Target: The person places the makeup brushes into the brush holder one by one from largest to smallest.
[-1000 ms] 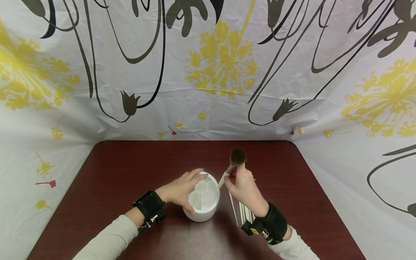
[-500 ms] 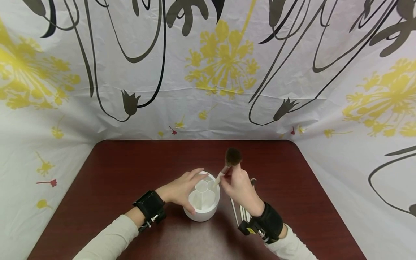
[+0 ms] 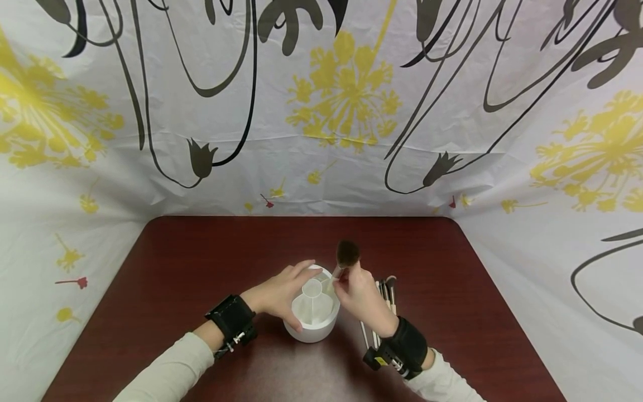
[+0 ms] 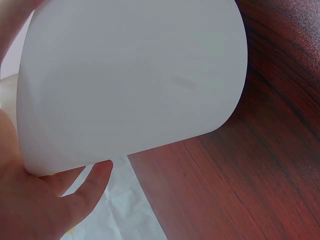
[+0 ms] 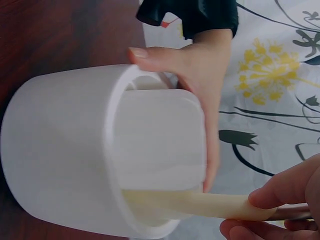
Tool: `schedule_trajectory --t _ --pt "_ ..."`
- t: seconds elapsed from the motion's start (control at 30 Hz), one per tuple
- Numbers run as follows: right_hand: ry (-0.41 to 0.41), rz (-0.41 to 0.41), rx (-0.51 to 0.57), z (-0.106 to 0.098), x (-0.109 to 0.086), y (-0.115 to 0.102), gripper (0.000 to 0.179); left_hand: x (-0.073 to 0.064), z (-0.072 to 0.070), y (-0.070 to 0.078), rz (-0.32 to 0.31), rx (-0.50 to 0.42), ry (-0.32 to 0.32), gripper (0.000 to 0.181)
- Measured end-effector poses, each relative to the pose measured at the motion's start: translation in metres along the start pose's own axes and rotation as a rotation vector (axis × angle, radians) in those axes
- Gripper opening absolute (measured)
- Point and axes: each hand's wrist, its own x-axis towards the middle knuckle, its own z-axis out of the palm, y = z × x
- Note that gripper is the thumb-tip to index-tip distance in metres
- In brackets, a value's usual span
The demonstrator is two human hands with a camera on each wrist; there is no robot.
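Note:
A white round brush holder (image 3: 312,334) with inner dividers stands on the table. My left hand (image 3: 275,293) grips it from the left, thumb on the near rim and fingers at the far side. Its smooth outer wall (image 4: 130,75) fills much of the left wrist view. Between thumb and fingers, my right hand (image 3: 364,298) pinches a large makeup brush (image 3: 348,254), dark fluffy bristles up. In the right wrist view the pale handle (image 5: 220,205) of that brush reaches past the rim into a compartment, beside a divider (image 5: 160,140). The handle's lower end is hidden inside.
Several thinner makeup brushes (image 3: 391,290) lie side by side to the right of the holder, partly hidden under my right hand and wrist. The dark red wooden table (image 3: 226,245) ends at a patterned white cloth (image 3: 321,184) behind.
My right hand has moved left with the makeup brush, bringing its handle from beside the rim down into the holder. More of the lying brushes' heads show. My left hand stays put.

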Motion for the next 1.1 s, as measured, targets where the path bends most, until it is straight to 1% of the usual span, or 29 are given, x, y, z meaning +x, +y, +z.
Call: schedule_trajectory --t 0.27,0.5,0.7,0.93,1.1 --pt "0.011 -0.019 0.012 0.012 -0.007 0.005 0.04 -0.001 -0.001 0.001 -0.003 -0.02 0.0 0.119" --pt "-0.001 -0.006 -0.024 0.02 -0.011 0.008 0.04 0.0 0.0 0.001 0.004 -0.033 -0.001 0.118" --pt "-0.014 -0.01 -0.036 0.023 -0.013 0.009 0.042 0.0 0.001 0.0 0.008 -0.035 -0.004 0.119" --pt "-0.061 0.02 -0.015 0.023 -0.014 0.01 0.042 0.0 0.001 0.001 0.005 -0.036 0.001 0.119" --pt "-0.064 -0.001 -0.017 0.025 -0.014 0.011 0.042 -0.001 0.0 0.002 -0.005 -0.038 -0.004 0.119"
